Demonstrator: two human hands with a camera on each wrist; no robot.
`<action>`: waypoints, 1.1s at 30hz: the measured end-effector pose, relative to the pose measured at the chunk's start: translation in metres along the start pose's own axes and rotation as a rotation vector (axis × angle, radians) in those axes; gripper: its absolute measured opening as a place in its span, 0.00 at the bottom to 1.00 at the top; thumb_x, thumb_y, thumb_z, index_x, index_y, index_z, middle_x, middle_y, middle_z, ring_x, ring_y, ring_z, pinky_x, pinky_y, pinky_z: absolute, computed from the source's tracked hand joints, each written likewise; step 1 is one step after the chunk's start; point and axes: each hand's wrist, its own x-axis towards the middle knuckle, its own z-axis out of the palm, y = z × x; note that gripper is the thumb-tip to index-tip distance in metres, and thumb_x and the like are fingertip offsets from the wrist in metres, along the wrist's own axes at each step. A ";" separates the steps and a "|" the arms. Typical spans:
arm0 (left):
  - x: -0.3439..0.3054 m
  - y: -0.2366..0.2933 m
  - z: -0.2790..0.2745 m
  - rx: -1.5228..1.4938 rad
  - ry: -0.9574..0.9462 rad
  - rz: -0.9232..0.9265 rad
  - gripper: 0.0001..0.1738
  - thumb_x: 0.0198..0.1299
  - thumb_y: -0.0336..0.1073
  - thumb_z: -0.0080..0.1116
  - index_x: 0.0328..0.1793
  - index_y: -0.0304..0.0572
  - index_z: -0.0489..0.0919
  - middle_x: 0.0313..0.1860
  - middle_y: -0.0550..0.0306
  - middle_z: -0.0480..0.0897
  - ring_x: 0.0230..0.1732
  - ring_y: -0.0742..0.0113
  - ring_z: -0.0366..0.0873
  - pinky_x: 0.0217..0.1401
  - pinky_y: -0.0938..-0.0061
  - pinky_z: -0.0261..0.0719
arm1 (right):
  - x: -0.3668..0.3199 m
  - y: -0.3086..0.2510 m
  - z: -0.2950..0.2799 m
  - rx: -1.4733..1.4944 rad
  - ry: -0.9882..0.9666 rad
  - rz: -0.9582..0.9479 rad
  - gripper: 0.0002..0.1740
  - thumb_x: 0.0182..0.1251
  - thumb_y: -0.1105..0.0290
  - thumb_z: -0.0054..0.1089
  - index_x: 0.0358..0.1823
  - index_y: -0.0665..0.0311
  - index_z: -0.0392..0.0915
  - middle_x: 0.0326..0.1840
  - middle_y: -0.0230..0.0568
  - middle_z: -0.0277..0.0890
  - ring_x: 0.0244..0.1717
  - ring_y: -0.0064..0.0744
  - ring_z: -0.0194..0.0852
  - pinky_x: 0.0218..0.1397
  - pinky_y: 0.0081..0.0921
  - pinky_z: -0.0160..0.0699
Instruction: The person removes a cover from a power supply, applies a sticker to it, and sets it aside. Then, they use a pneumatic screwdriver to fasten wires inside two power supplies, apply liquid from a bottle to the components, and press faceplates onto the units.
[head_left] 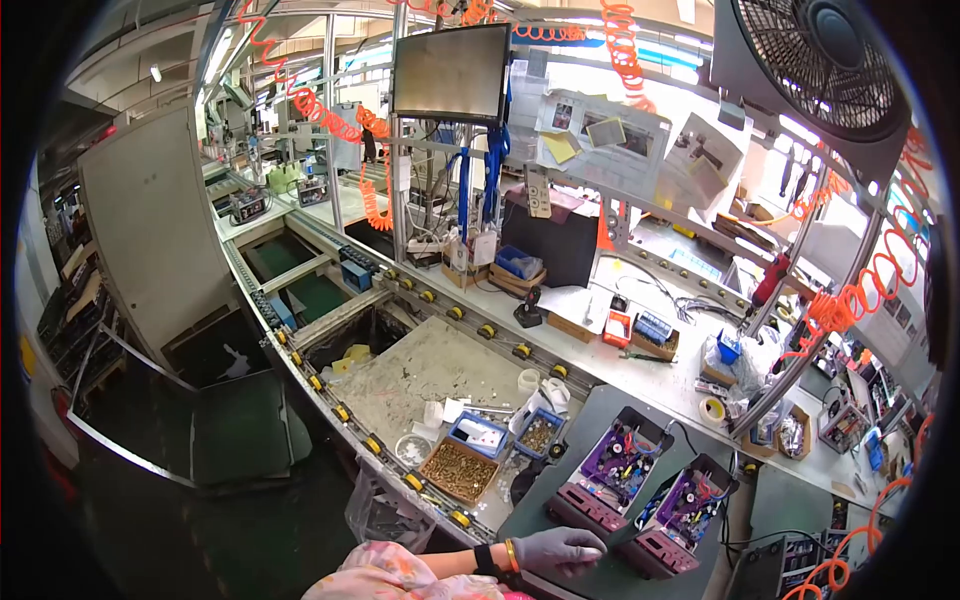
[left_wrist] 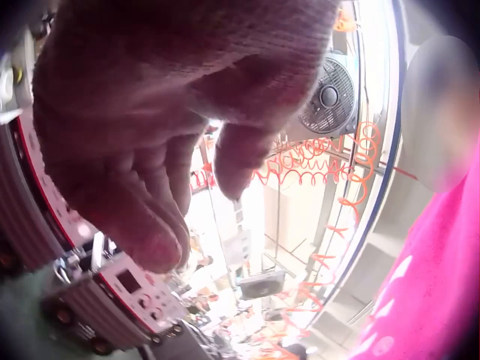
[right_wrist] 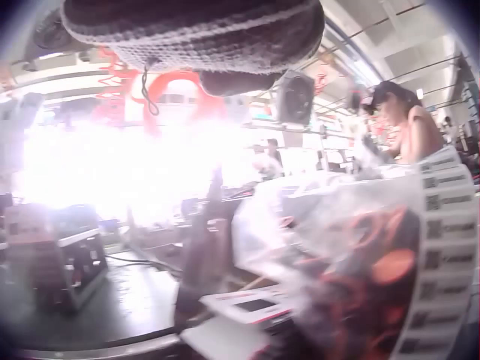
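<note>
My left hand (head_left: 560,552), in a grey glove, is over the front of a dark work board (head_left: 560,500) with its fingers loosely bent and nothing in them. Close by it stand two open-topped electronic units, a left one (head_left: 612,470) and a right one (head_left: 685,510), with purple casings and wiring inside. In the left wrist view the gloved hand (left_wrist: 172,112) hangs above a unit's front panel (left_wrist: 139,289), thumb apart from the fingers. My right hand (right_wrist: 195,34), gloved, shows only as a strip atop the right wrist view, its fingers mostly hidden.
Left of the board are a box of brass-coloured small parts (head_left: 459,470) and blue trays (head_left: 478,436). A clear bag of orange parts (right_wrist: 360,262) and a label strip (right_wrist: 444,255) fill the right wrist view's right side. Another person (right_wrist: 405,124) is beyond. Orange coiled hoses (head_left: 850,305) hang at right.
</note>
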 end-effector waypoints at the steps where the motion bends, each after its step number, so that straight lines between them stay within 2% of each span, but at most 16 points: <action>1: 0.010 -0.012 0.000 -0.032 0.048 0.049 0.21 0.66 0.48 0.54 0.59 0.45 0.72 0.40 0.65 0.79 0.33 0.81 0.77 0.32 0.85 0.77 | 0.001 -0.008 0.003 0.015 -0.009 -0.030 0.14 0.62 0.66 0.59 0.48 0.60 0.76 0.39 0.48 0.76 0.38 0.50 0.75 0.43 0.41 0.75; 2: 0.018 -0.013 0.001 -0.217 0.020 -0.035 0.21 0.66 0.48 0.54 0.59 0.46 0.72 0.42 0.62 0.79 0.36 0.77 0.79 0.34 0.83 0.79 | 0.004 -0.017 0.007 0.034 -0.019 -0.059 0.14 0.62 0.66 0.59 0.48 0.60 0.75 0.38 0.48 0.76 0.38 0.50 0.75 0.43 0.41 0.75; 4: 0.047 -0.050 -0.005 -0.637 -0.065 -0.164 0.21 0.64 0.47 0.56 0.60 0.49 0.72 0.44 0.60 0.80 0.38 0.68 0.81 0.39 0.68 0.82 | 0.006 -0.033 0.012 0.073 -0.045 -0.132 0.14 0.62 0.66 0.59 0.48 0.60 0.75 0.38 0.47 0.76 0.38 0.50 0.75 0.43 0.42 0.75; 5: 0.044 -0.051 0.005 -0.561 -0.040 -0.110 0.26 0.61 0.54 0.54 0.48 0.35 0.77 0.48 0.47 0.80 0.51 0.50 0.77 0.57 0.56 0.75 | 0.009 -0.042 0.016 0.089 -0.060 -0.169 0.14 0.62 0.66 0.59 0.48 0.60 0.75 0.38 0.47 0.76 0.38 0.50 0.75 0.43 0.42 0.75; 8: 0.035 -0.022 0.023 -0.681 0.038 -0.378 0.25 0.61 0.57 0.56 0.45 0.41 0.78 0.42 0.51 0.82 0.47 0.52 0.78 0.53 0.52 0.76 | 0.015 -0.067 0.030 0.134 -0.098 -0.282 0.14 0.62 0.66 0.59 0.48 0.60 0.75 0.38 0.47 0.76 0.37 0.50 0.75 0.42 0.42 0.75; 9: 0.022 -0.004 0.034 -0.842 -0.081 -0.377 0.22 0.63 0.57 0.53 0.41 0.46 0.79 0.35 0.57 0.82 0.42 0.59 0.78 0.51 0.56 0.75 | 0.019 -0.075 0.036 0.146 -0.112 -0.329 0.14 0.62 0.66 0.59 0.48 0.60 0.75 0.38 0.47 0.75 0.37 0.50 0.75 0.42 0.42 0.75; 11: 0.057 -0.047 0.007 -1.193 -0.581 -0.263 0.22 0.62 0.59 0.52 0.36 0.49 0.78 0.31 0.59 0.80 0.40 0.63 0.77 0.50 0.60 0.75 | 0.023 -0.088 0.050 0.156 -0.131 -0.415 0.14 0.63 0.66 0.59 0.49 0.60 0.75 0.38 0.47 0.75 0.37 0.50 0.75 0.42 0.42 0.75; 12: 0.057 -0.044 0.003 -1.354 -0.838 -0.196 0.22 0.61 0.60 0.52 0.34 0.50 0.77 0.29 0.61 0.80 0.39 0.65 0.76 0.49 0.62 0.75 | 0.027 -0.098 0.058 0.153 -0.135 -0.452 0.14 0.63 0.66 0.59 0.49 0.60 0.75 0.38 0.47 0.75 0.37 0.50 0.74 0.41 0.42 0.75; 13: 0.047 -0.045 -0.006 -1.262 -0.377 -0.219 0.22 0.61 0.61 0.51 0.29 0.52 0.75 0.28 0.62 0.78 0.37 0.68 0.75 0.46 0.69 0.74 | 0.032 -0.111 0.063 0.141 -0.156 -0.488 0.13 0.63 0.68 0.59 0.47 0.62 0.75 0.38 0.49 0.75 0.37 0.52 0.74 0.41 0.42 0.75; 16: 0.041 -0.057 -0.033 -1.165 -0.123 -0.093 0.22 0.61 0.61 0.50 0.29 0.52 0.74 0.28 0.64 0.77 0.35 0.69 0.74 0.45 0.71 0.74 | 0.035 -0.126 0.085 0.131 -0.102 -0.565 0.13 0.63 0.68 0.58 0.47 0.63 0.74 0.38 0.48 0.75 0.37 0.50 0.74 0.42 0.39 0.75; 17: 0.045 -0.055 -0.041 -1.297 -0.123 -0.085 0.22 0.61 0.61 0.48 0.30 0.53 0.73 0.27 0.65 0.77 0.34 0.68 0.74 0.45 0.71 0.73 | 0.034 -0.130 0.091 0.126 -0.085 -0.588 0.13 0.64 0.68 0.58 0.47 0.64 0.74 0.38 0.48 0.75 0.37 0.50 0.74 0.42 0.38 0.75; 20: 0.034 -0.050 -0.048 -0.993 0.134 -0.063 0.21 0.61 0.61 0.49 0.32 0.53 0.74 0.26 0.65 0.75 0.34 0.68 0.73 0.42 0.74 0.74 | 0.030 -0.145 0.103 0.159 0.000 -0.469 0.12 0.65 0.69 0.55 0.48 0.65 0.74 0.39 0.47 0.76 0.39 0.47 0.76 0.44 0.35 0.76; 23: 0.042 -0.070 -0.078 -0.937 -0.055 0.162 0.18 0.64 0.56 0.47 0.36 0.53 0.75 0.26 0.66 0.75 0.33 0.71 0.72 0.38 0.77 0.73 | 0.033 -0.149 0.112 0.260 -0.191 -0.247 0.13 0.65 0.69 0.54 0.49 0.65 0.73 0.40 0.47 0.76 0.41 0.44 0.76 0.47 0.33 0.75; 27: 0.033 -0.061 -0.085 -0.886 -0.120 0.389 0.13 0.71 0.45 0.39 0.44 0.50 0.74 0.29 0.66 0.74 0.33 0.74 0.72 0.36 0.80 0.72 | 0.048 -0.170 0.114 0.457 -0.156 -0.169 0.12 0.66 0.68 0.53 0.48 0.65 0.74 0.40 0.47 0.77 0.42 0.43 0.76 0.48 0.32 0.74; 30: 0.035 -0.047 -0.085 -1.236 -0.733 0.439 0.14 0.71 0.44 0.39 0.46 0.48 0.74 0.32 0.63 0.76 0.37 0.72 0.74 0.43 0.78 0.74 | 0.061 -0.189 0.111 0.394 -0.061 -0.254 0.11 0.67 0.67 0.52 0.43 0.66 0.77 0.40 0.46 0.78 0.44 0.41 0.74 0.52 0.32 0.72; 33: 0.008 -0.011 -0.074 -1.228 -0.108 0.125 0.15 0.71 0.43 0.38 0.49 0.46 0.74 0.37 0.59 0.79 0.45 0.71 0.75 0.53 0.75 0.72 | 0.068 -0.213 0.110 0.537 -0.067 -0.081 0.11 0.68 0.67 0.50 0.42 0.66 0.77 0.40 0.45 0.78 0.45 0.40 0.74 0.54 0.32 0.70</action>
